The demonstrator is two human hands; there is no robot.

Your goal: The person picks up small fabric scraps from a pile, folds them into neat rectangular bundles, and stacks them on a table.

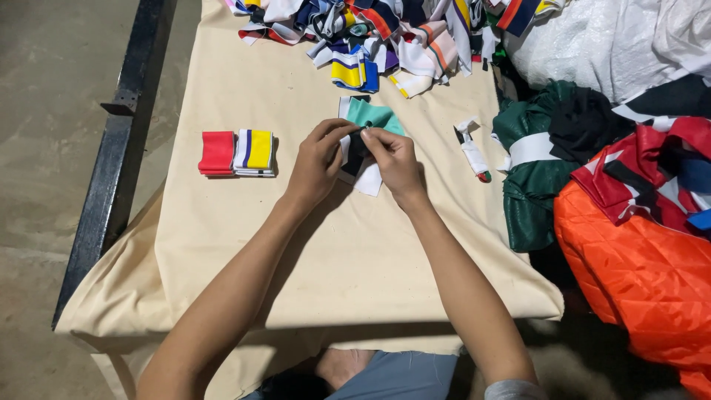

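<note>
Hands meet at mid-table: left hand [320, 157] and right hand [395, 157] both pinch the top edge of a small teal, white and black fabric strip [368, 122] above the cream cloth-covered table [311, 244]. It looks light, limp and unbreakable, best pinched at its edges. Left lie folded red [217, 152] and yellow-striped bands [255, 152]; farther off, a heap of mixed strips [370, 37].

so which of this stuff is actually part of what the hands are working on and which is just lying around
In hand:
- left hand and right hand, both pinching the teal, black and white fabric piece
- folded red piece and folded striped piece, side by side
- pile of striped scraps

Lying about:
- small rolled strip
- green garment
- orange quilted fabric
- white sack
</note>
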